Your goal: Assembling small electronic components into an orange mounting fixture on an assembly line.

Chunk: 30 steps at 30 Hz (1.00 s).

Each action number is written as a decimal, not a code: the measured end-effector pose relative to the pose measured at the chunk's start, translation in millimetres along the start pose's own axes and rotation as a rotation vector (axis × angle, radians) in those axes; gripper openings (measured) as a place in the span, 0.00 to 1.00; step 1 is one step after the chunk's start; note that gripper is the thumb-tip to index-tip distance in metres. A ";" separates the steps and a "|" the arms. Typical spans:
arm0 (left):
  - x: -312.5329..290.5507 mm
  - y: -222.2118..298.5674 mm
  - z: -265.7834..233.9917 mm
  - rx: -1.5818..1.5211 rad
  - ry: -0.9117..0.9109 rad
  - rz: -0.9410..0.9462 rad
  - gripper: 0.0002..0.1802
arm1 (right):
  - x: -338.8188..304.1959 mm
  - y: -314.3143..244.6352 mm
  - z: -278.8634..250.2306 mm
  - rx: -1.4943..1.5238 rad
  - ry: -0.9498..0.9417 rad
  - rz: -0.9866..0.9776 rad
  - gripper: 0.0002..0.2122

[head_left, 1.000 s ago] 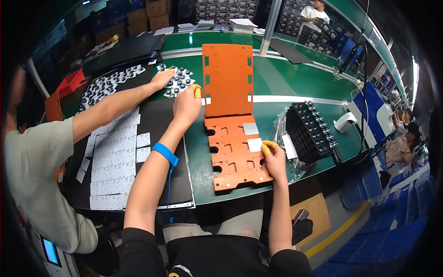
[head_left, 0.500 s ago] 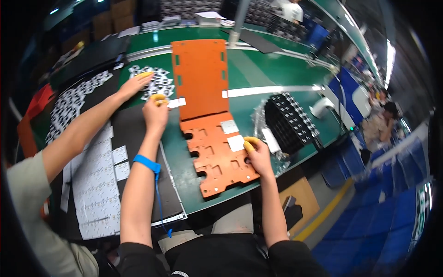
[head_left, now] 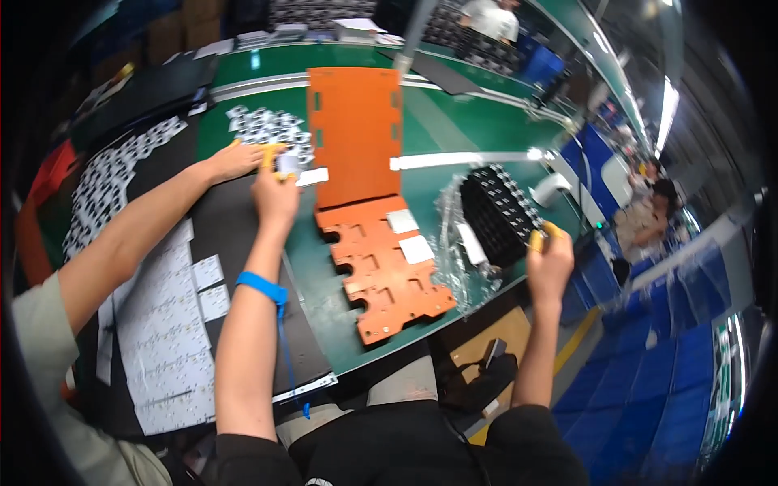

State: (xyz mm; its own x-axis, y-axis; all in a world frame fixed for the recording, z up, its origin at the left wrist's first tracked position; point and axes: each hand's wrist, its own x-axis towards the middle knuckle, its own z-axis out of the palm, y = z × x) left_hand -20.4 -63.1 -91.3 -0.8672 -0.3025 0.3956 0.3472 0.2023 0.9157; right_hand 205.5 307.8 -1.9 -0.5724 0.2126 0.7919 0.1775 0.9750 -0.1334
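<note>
A person's two bare hands, with yellow covers on some fingertips, work over a green worktop [head_left: 506, 134]. The left hand [head_left: 275, 198], below a blue wrist strap [head_left: 261, 285], reaches toward the worktop's far side. Its grip is nearly closed, finger and thumb bent about a small pale piece [head_left: 288, 165], slightly blurred, to the left of an orange fixture [head_left: 385, 275].

The right hand [head_left: 551, 263] is out near the worktop's right end. Its grip is narrow, fingertips at the near corner of a black tray [head_left: 480, 217] topped with rows of small shiny parts; whether they have hold of one cannot be told.

The fixture lies between the hands, opened out: its recessed half is by the near edge, its flat panel [head_left: 355, 130] toward the far edge. Two white square plates sit on the recessed half's right side. Clear plastic [head_left: 454, 271] lies just beside the tray.

At the left, white boards [head_left: 166, 348] cover a dark mat, and a co-worker's hand [head_left: 231, 164] reaches in close beside the left hand.
</note>
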 end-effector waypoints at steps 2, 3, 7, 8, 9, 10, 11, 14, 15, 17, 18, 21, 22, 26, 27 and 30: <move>-6.2 14.9 13.8 -0.017 -0.012 -0.051 0.27 | -9.7 34.7 -2.6 -0.129 -0.051 0.018 0.12; -0.9 3.2 13.2 0.061 -0.014 -0.022 0.27 | -10.7 41.9 -1.3 -0.105 -0.091 0.033 0.12; -0.7 -5.4 17.5 0.070 -0.021 -0.020 0.16 | -12.9 47.4 -0.6 0.058 -0.066 0.139 0.11; -2.8 -2.8 14.1 0.063 -0.032 -0.035 0.14 | -10.8 49.3 3.8 0.056 -0.072 0.163 0.11; -3.4 -3.6 12.5 0.049 -0.029 -0.042 0.14 | -7.7 48.8 6.7 0.051 -0.075 0.189 0.10; -3.3 -4.2 10.9 0.035 -0.029 -0.047 0.14 | -3.4 44.0 7.5 0.022 -0.079 0.197 0.09; -2.4 -4.5 9.0 0.053 -0.028 -0.065 0.16 | -0.9 43.4 11.4 0.033 -0.079 0.191 0.09; -4.1 -0.6 9.0 0.043 -0.027 -0.082 0.16 | 2.1 49.9 13.2 -0.038 -0.098 0.244 0.09; -4.8 0.0 8.7 0.039 -0.029 -0.081 0.16 | 1.9 46.9 11.5 -0.013 -0.051 0.238 0.10; -2.0 -7.2 9.9 0.043 -0.010 -0.074 0.16 | 0.7 36.7 4.4 0.077 0.021 0.248 0.11; -2.4 -8.4 14.6 0.047 -0.003 -0.062 0.16 | -0.7 29.3 0.0 0.176 0.018 0.272 0.12; -7.9 11.5 11.1 0.113 0.075 -0.016 0.14 | -7.4 0.0 0.1 0.458 -0.107 0.325 0.13; -8.4 13.9 9.6 0.125 0.130 0.032 0.14 | -7.9 -11.9 6.0 0.556 -0.154 0.266 0.11; -8.7 34.6 8.0 -0.025 0.230 0.237 0.11 | -15.5 -55.1 34.4 0.833 -0.396 0.294 0.11; -6.8 43.8 5.5 -0.145 0.193 0.203 0.10 | -16.1 -66.2 42.0 0.962 -0.471 0.267 0.11; -6.5 67.6 10.4 -0.482 -0.063 0.053 0.09 | -11.2 -94.9 58.7 1.108 -0.586 0.193 0.12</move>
State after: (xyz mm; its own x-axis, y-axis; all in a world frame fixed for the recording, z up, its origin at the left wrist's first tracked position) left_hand 5.0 -37.7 -32.7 -0.8587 -0.2430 0.4512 0.5042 -0.2426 0.8288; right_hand 148.1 216.6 -33.1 -0.9295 0.0768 0.3608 -0.3037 0.3958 -0.8667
